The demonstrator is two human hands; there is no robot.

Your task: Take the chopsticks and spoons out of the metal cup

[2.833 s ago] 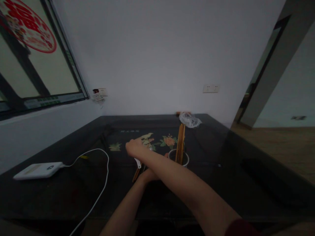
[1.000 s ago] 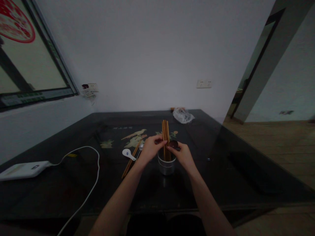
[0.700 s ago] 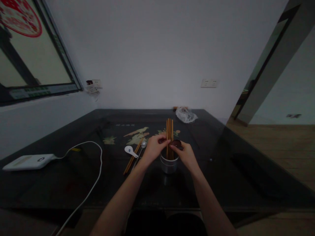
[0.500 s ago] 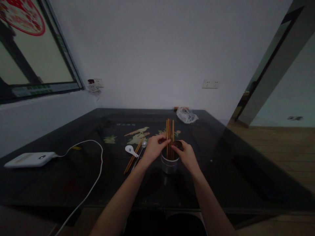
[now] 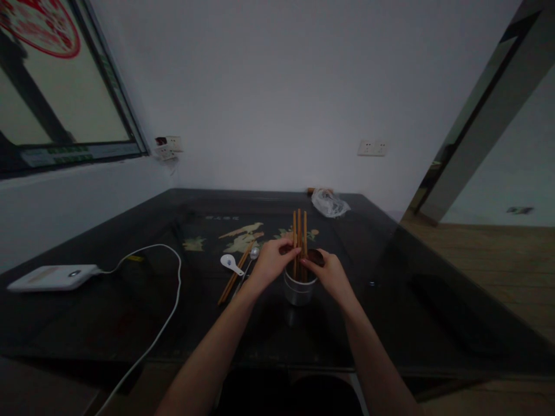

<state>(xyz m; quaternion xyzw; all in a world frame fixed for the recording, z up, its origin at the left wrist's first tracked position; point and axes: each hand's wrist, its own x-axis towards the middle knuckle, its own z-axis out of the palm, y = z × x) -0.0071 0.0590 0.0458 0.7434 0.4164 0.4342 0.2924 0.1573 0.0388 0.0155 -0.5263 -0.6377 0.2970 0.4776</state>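
A metal cup [image 5: 297,291] stands on the dark table [image 5: 390,300] in front of me, with several wooden chopsticks [image 5: 299,231] upright in it. My left hand [image 5: 271,264] is closed, its fingertips pinching the chopsticks just above the cup's rim. My right hand [image 5: 328,273] is closed on a dark brown spoon [image 5: 315,256] at the right side of the cup. To the left lie a white ceramic spoon [image 5: 231,263], a metal spoon [image 5: 253,254] and loose chopsticks [image 5: 236,273].
A white power bank [image 5: 52,277] with a white cable [image 5: 167,323] lies at the left. A crumpled plastic bag [image 5: 329,203] sits at the table's far edge by the wall. A window is at the left, a doorway at the right.
Earlier my right arm reached across to the left over the table. Both hands have since come to the cup and stay there; the upright chopsticks have spread apart slightly.
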